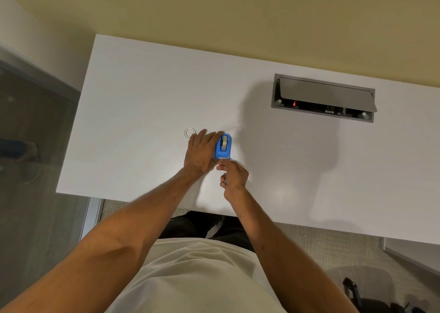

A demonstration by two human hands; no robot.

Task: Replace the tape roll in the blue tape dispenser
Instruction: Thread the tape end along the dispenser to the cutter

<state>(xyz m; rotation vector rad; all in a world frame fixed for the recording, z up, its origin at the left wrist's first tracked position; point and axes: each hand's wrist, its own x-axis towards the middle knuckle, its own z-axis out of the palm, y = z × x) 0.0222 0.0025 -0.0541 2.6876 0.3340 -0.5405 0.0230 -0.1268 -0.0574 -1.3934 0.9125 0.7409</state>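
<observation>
- The blue tape dispenser (pixel 223 146) is being steadied mid-surface (pixel 142 86) by the left hand (pixel 200 151), curled against its side.
- Its near end is being pinched at by the right hand (pixel 234 174), fingers narrowed.
- A clear ring (pixel 190 132) is lying just beyond the left fingertips.
- Open room is being left all around.

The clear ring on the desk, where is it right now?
The clear ring lies flat on the white desk, just beyond the left hand, left of the blue tape dispenser.

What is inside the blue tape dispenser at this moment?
A grey tape roll shows in the open top of the blue tape dispenser. Its lower part and hub are hidden by the blue shell, and the left hand covers the left side.
</observation>
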